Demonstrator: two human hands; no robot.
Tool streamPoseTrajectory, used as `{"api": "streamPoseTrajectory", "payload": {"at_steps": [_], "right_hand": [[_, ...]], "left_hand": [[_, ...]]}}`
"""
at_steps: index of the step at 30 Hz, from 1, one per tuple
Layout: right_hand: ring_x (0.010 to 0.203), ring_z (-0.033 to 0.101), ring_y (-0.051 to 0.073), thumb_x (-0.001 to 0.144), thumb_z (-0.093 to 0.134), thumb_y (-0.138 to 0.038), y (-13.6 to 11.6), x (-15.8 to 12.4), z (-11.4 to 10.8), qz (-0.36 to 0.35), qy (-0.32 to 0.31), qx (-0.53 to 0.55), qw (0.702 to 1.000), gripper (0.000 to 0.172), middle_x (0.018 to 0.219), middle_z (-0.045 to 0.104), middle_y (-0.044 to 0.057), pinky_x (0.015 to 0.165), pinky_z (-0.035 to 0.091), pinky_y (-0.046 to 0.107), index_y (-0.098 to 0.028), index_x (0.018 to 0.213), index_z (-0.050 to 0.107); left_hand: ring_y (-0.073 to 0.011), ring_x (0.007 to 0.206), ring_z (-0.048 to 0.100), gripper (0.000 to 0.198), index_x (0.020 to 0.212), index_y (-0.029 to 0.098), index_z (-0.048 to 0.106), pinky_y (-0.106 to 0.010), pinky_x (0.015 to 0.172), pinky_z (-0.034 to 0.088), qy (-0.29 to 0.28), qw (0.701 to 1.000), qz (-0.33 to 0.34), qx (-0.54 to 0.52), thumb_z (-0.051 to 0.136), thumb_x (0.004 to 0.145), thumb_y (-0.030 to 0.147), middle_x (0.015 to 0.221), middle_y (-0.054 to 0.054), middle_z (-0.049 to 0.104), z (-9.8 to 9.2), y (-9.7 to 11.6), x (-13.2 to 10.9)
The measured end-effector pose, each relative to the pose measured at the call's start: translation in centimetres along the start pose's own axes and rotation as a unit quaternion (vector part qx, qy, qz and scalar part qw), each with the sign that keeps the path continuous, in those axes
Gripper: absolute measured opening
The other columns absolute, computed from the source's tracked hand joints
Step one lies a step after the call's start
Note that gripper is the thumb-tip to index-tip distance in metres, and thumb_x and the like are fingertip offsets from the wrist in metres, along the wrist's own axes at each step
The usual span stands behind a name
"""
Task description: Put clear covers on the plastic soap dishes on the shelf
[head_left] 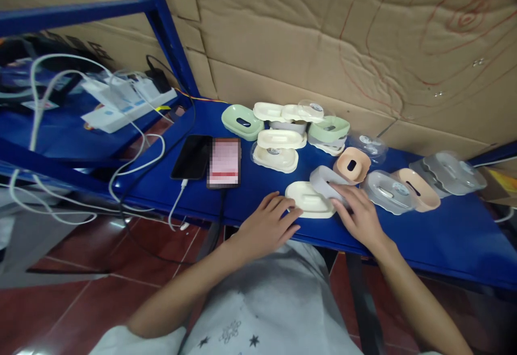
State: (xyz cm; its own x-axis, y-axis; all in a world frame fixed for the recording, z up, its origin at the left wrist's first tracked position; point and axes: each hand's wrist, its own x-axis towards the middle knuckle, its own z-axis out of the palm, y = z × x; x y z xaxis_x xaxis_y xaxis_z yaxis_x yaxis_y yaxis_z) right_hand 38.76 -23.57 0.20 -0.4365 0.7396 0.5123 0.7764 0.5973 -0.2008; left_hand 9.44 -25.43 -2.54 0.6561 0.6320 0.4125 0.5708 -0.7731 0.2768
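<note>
A cream plastic soap dish piece (310, 200) with a raised middle lies near the front edge of the blue table. My left hand (269, 220) rests at its left end, fingers apart and fingertips touching the rim. Over its upper right corner is a grey soap dish piece (323, 179), tilted. My right hand (357, 212) grips the grey piece at its right end, with the fingers hiding part of it. Just behind sits a peach soap dish piece (352, 165) with an oval slot.
Cream pieces (281, 139), green pieces (242, 122) and clear lids (369, 147) crowd the back. At right stand a clear-covered grey dish (388, 190), a peach piece (420, 190) and a grey stack (448, 172). Two phones (224, 162) and white cables (161, 145) lie left; cardboard (307, 37) stands behind.
</note>
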Motion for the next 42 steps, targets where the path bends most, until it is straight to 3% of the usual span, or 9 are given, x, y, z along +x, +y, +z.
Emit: {"api": "streamPoseTrajectory", "payload": {"at_steps": [3,7,14,22,26,31,34,39,42], "right_hand": [[0.123,0.071,0.027,0.11,0.057,-0.03,-1.5,0.0,0.1,-0.023,-0.029,0.021,0.999,0.043,0.139,0.074,0.009,0.104,0.056,0.045,-0.029,0.152,0.06],[0.131,0.068,0.025,0.11,0.058,-0.029,-3.2,0.3,1.0,-0.08,-0.091,0.037,0.992,0.04,0.14,0.074,0.008,0.114,0.05,0.048,-0.029,0.149,0.062],[0.153,0.051,0.024,0.111,0.052,-0.021,-3.0,0.6,0.9,-0.146,-0.147,0.064,0.976,0.043,0.156,0.063,0.007,0.13,0.037,0.054,-0.026,0.153,0.058],[0.119,0.071,0.039,0.109,0.053,-0.039,4.3,3.0,-1.1,0.099,-0.03,-0.168,0.98,0.036,0.127,0.076,0.02,0.106,0.052,0.059,-0.016,0.127,0.074],[0.091,0.075,0.027,0.107,0.058,-0.046,3.2,2.2,-0.7,0.168,-0.006,0.025,0.986,0.03,0.102,0.079,0.01,0.087,0.059,0.042,-0.022,0.106,0.076],[0.087,0.071,0.018,0.098,0.073,-0.053,1.1,0.2,0.2,0.323,0.201,0.348,0.857,0.028,0.099,0.073,0.0,0.082,0.064,0.036,-0.028,0.11,0.07],[0.104,0.074,0.019,0.095,0.077,-0.05,1.0,-1.0,0.7,0.351,0.213,0.411,0.814,0.04,0.115,0.071,0.0,0.092,0.066,0.042,-0.037,0.131,0.064],[0.155,0.046,0.033,0.104,0.065,-0.047,0.8,-2.0,0.4,0.253,0.135,0.149,0.946,0.05,0.169,0.043,0.011,0.126,0.04,0.064,-0.035,0.152,0.056],[0.163,0.031,0.038,0.105,0.062,-0.046,0.9,-1.6,0.5,0.167,0.03,0.009,0.986,0.049,0.175,0.035,0.012,0.131,0.03,0.068,-0.029,0.151,0.059]], "left_hand": [[-0.0278,0.117,0.066,0.016,0.12,0.021,0.068,-0.05,0.106,0.058,0.055,0.998,-0.003,-0.034,0.058,0.109,0.029,0.118,-0.011,0.067,0.1,-0.3,-0.6],[-0.0311,0.137,0.06,0.034,0.141,0.026,0.059,-0.051,0.11,0.058,0.118,0.991,-0.026,-0.05,0.063,0.108,0.03,0.147,-0.015,0.057,0.0,-0.7,-1.1],[-0.0291,0.145,0.057,0.036,0.147,0.021,0.056,-0.052,0.121,0.049,0.051,0.998,0.029,-0.017,0.055,0.111,0.026,0.148,-0.012,0.065,-0.2,-0.7,-0.6],[-0.0253,0.13,0.065,0.015,0.121,0.02,0.066,-0.046,0.111,0.052,0.099,0.992,0.014,-0.08,0.064,0.107,0.026,0.126,-0.009,0.074,-0.2,-0.7,-0.5],[-0.0229,0.116,0.07,0.009,0.113,0.02,0.066,-0.042,0.101,0.052,0.122,0.988,0.016,-0.098,0.068,0.106,0.027,0.114,-0.007,0.075,-0.3,-0.8,-0.6],[-0.0236,0.115,0.069,0.009,0.111,0.02,0.066,-0.042,0.1,0.05,0.116,0.988,0.021,-0.099,0.068,0.106,0.027,0.112,-0.007,0.075,-0.4,-0.8,-0.6],[-0.0238,0.115,0.069,0.009,0.111,0.02,0.066,-0.043,0.101,0.05,0.109,0.989,0.017,-0.097,0.067,0.106,0.027,0.112,-0.007,0.075,-0.5,-0.8,-0.6],[-0.0244,0.116,0.069,0.009,0.111,0.019,0.066,-0.043,0.101,0.05,0.111,0.989,0.02,-0.097,0.068,0.105,0.026,0.112,-0.007,0.074,-0.6,-0.7,-0.6],[-0.0246,0.115,0.069,0.008,0.111,0.02,0.065,-0.043,0.1,0.052,0.109,0.989,0.023,-0.101,0.068,0.104,0.024,0.111,-0.007,0.073,-0.7,-0.7,-0.6]]}}
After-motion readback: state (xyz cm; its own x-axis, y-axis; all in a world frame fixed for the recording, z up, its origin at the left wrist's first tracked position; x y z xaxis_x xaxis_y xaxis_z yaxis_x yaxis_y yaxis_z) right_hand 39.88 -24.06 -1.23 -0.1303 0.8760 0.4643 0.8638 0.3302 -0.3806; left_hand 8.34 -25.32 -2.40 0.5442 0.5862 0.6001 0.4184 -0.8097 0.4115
